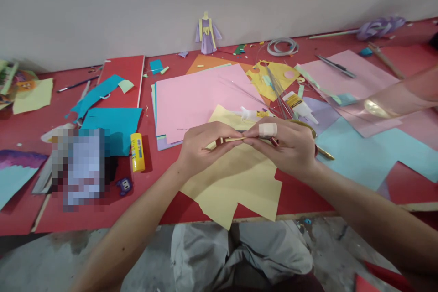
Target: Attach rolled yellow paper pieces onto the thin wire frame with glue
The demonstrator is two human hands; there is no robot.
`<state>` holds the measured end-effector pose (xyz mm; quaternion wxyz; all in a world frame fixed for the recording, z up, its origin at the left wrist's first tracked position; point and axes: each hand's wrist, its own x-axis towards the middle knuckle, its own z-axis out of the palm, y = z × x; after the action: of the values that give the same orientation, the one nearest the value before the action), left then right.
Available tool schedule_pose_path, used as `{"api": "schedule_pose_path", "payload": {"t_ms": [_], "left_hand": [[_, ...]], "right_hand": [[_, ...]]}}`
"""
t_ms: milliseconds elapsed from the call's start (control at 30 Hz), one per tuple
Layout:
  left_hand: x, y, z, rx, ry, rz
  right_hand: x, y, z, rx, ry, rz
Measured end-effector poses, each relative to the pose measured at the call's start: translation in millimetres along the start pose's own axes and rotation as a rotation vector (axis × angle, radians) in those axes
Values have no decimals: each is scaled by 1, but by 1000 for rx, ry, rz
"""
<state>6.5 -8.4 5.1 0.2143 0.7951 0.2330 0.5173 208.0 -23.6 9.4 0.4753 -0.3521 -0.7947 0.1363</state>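
Over the cut yellow sheet, my left hand and my right hand meet fingertip to fingertip. Both pinch a small strip of folded yellow paper, mostly hidden by the fingers. A bandage wraps one finger of my right hand. Behind that hand a gold-coloured metal tool pokes out; its kind and whether the hand touches it cannot be made out. Just beyond the fingers lies a white glue tube, with a white bottle with a yellow label to its right.
Pink sheets are stacked behind my hands on the red table. A paper dress figure leans against the wall. To the left are a glue stick and teal paper; to the right, light blue paper and a cutter knife.
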Motion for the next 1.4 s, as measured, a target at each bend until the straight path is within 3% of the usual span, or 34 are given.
{"api": "schedule_pose_path", "payload": {"t_ms": [667, 1400], "left_hand": [[1, 1, -2, -46, 59, 14], [-2, -1, -4, -194, 121, -196]], "right_hand": [[2, 1, -1, -5, 40, -76], [0, 3, -2, -76, 131, -54]]}}
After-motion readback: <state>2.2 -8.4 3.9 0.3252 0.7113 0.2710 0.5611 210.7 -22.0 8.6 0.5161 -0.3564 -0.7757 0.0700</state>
